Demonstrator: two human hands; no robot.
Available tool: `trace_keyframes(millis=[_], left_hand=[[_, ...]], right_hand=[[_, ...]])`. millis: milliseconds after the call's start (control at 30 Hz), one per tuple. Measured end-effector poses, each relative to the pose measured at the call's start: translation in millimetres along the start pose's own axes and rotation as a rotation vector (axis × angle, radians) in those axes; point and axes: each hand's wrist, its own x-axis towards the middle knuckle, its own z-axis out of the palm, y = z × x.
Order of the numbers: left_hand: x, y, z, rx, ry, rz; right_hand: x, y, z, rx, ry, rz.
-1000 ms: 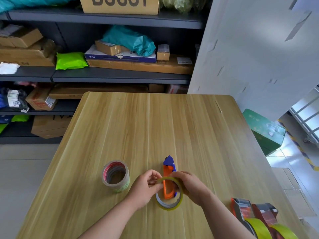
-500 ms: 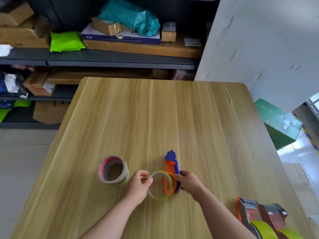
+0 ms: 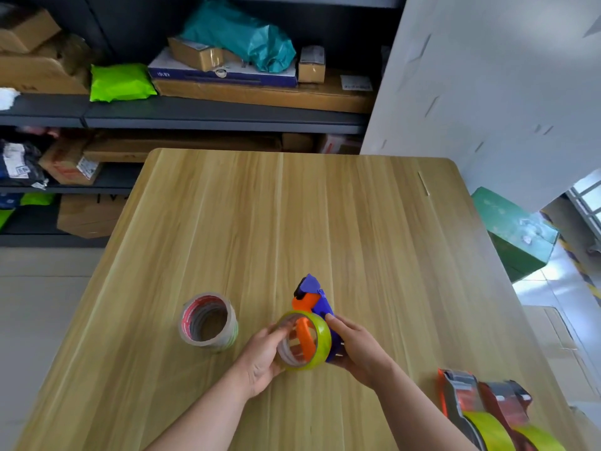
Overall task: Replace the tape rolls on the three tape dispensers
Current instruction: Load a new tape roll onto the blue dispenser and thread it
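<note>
A blue and orange tape dispenser (image 3: 313, 299) is lifted a little off the wooden table (image 3: 325, 222), gripped from the right by my right hand (image 3: 356, 348). A yellow-green tape roll (image 3: 320, 341) sits around the dispenser's orange hub, tilted toward me. My left hand (image 3: 263, 356) holds the roll's left rim with its fingers inside the core. To the left, a stack of used tape rolls (image 3: 208, 322) with red-printed cores stands on the table. Two more dispensers (image 3: 487, 408), red and grey with yellow tape, lie at the bottom right corner.
Dark shelves (image 3: 195, 113) with cardboard boxes and green and teal bags stand behind the table. A white wall panel (image 3: 487, 92) rises at the right. On the floor to the right sits a green box (image 3: 514, 236).
The dispenser has been lifted and tipped up from lying flat. The yellow-green roll now faces me on the orange hub, with both hands closer around it.
</note>
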Motion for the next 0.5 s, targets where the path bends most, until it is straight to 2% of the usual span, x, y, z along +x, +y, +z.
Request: trace_keyframes(millis=[133, 300, 500], left_hand=[[-7, 6, 4, 0.028, 0.001, 0.034], [-18, 24, 4, 0.134, 0.009, 0.112], [-43, 41, 21, 0.528, 0.139, 0.347]], right_hand=[[-4, -3, -4, 0.115, -0.038, -0.016], [-12, -11, -14, 0.232, 0.039, 0.016], [-31, -19, -5, 0.178, -0.023, -0.057]])
